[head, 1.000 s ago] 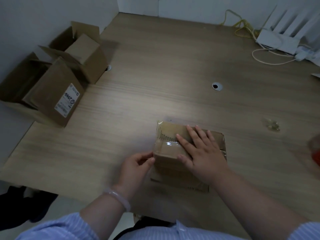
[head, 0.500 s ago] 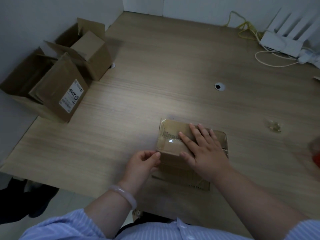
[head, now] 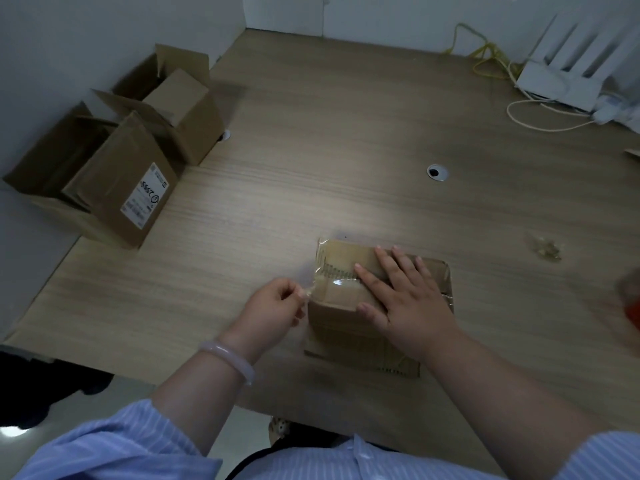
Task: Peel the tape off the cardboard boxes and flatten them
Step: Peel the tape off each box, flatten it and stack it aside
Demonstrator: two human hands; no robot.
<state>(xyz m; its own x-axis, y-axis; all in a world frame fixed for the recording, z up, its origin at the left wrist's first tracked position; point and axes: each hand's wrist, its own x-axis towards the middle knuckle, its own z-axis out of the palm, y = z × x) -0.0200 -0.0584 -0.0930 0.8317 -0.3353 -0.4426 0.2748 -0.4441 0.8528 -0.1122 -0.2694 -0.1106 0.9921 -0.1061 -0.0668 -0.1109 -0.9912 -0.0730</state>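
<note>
The wooden table (head: pixel 329 133) fills most of what you see. Its left edge runs along the wall, and its near edge cuts across just in front of your sleeves. The broad middle and the far half lie bare, so you have room to move on the far side of your hands and to their right.

At the far left, two cardboard boxes stand touching each other with their flaps up. The labelled box (head: pixel 114 188) hangs partly over the left edge, and the open box (head: pixel 180 109) sits beyond it by the wall. In the far right corner is a white router (head: pixel 557 84), with a yellow cable (head: pixel 485 53) and a white cable (head: pixel 540 128) looping beside it.

The small box (head: pixel 341 296) you are working on sits close to the near edge, a little right of centre. Its near flap is spread flat on the wood.

Your right hand (head: pixel 408 299) lies palm down on top of the small box, fingers straight and spread, pressing it and gripping nothing. Your left hand (head: pixel 273 310) is curled just beside the box's left side, thumb and forefinger pinching the end of the clear tape (head: pixel 337 281) that runs across the top. A pale bracelet (head: pixel 230 358) circles that wrist.

A round cable hole (head: pixel 437 172) sits in the open middle. A crumpled wad (head: pixel 547 249) of clear stuff lies well to the right of the box. Something orange (head: pixel 632 306) shows at the right border, too blurred to name.
</note>
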